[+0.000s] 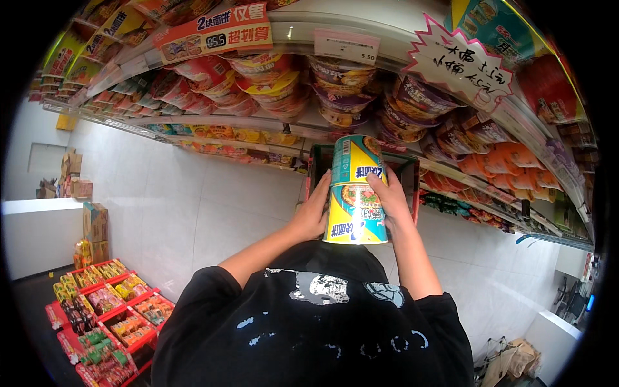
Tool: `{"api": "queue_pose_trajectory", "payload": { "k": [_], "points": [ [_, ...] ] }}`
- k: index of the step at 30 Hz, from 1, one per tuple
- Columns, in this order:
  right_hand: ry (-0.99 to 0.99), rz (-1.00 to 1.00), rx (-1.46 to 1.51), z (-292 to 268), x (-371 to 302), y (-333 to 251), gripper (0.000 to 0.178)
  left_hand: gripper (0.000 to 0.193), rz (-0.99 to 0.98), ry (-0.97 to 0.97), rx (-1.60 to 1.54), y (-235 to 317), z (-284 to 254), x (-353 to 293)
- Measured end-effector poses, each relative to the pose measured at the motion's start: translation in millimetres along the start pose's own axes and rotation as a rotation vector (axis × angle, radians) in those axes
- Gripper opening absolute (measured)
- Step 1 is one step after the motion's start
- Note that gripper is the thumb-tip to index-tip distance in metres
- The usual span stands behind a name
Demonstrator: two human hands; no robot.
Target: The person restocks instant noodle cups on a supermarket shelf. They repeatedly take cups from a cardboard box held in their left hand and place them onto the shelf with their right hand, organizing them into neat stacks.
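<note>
Two instant noodle tubs, teal, yellow and white, are held end to end in front of my chest. The farther tub [351, 160] touches the nearer tub [358, 222]. My left hand [312, 211] presses against their left side where the two meet. On the other side my right hand [391, 201] grips them, its thumb lying across the front of the join. Most of my left fingers are hidden behind the tubs. Just beyond the tubs sits a dark container with a red edge [415, 197], largely covered by them.
Shelves of noodle bowls [342, 84] curve across the far side, with price labels [346, 45] along their edges. Orange packs [509, 161] fill the right shelf. A red tiered display [116, 316] of packaged goods stands at lower left, near cardboard boxes [95, 222]. Brown bags [516, 358] lie at lower right.
</note>
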State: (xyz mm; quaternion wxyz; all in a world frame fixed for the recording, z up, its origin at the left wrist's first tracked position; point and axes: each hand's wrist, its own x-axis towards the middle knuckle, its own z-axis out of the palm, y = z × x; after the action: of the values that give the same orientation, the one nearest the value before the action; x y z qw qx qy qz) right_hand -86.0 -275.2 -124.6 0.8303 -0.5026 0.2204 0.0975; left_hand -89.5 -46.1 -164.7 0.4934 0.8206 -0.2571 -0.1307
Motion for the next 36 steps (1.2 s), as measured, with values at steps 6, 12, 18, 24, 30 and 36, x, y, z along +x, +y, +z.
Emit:
{"api": "queue_pose_trajectory", "payload": {
  "k": [6, 12, 18, 24, 30, 36],
  "points": [
    [0.016, -0.063, -0.073, 8, -3, -2, 0.078, 0.081, 0.062, 0.064, 0.16, -12, 4, -2],
    [0.036, -0.078, -0.121, -2, 5, 19, 0.081, 0.077, -0.289, -0.129, 0.151, 5, -4, -2],
    [0.062, -0.011, -0.091, -22, 15, 47, 0.086, 0.071, -0.243, -0.117, 0.252, -3, 2, -4],
    [0.091, 0.037, -0.134, -48, 31, 84, 0.073, 0.059, 0.098, 0.015, 0.361, -36, -9, -9],
    [0.122, 0.112, -0.45, -51, 43, 94, 0.085, 0.063, -0.093, 0.167, 0.446, -35, -9, -6],
    [0.174, -0.13, -1.278, 9, 36, 60, 0.121, 0.073, -0.148, 0.237, 0.242, -53, 3, -6]
  ]
}}
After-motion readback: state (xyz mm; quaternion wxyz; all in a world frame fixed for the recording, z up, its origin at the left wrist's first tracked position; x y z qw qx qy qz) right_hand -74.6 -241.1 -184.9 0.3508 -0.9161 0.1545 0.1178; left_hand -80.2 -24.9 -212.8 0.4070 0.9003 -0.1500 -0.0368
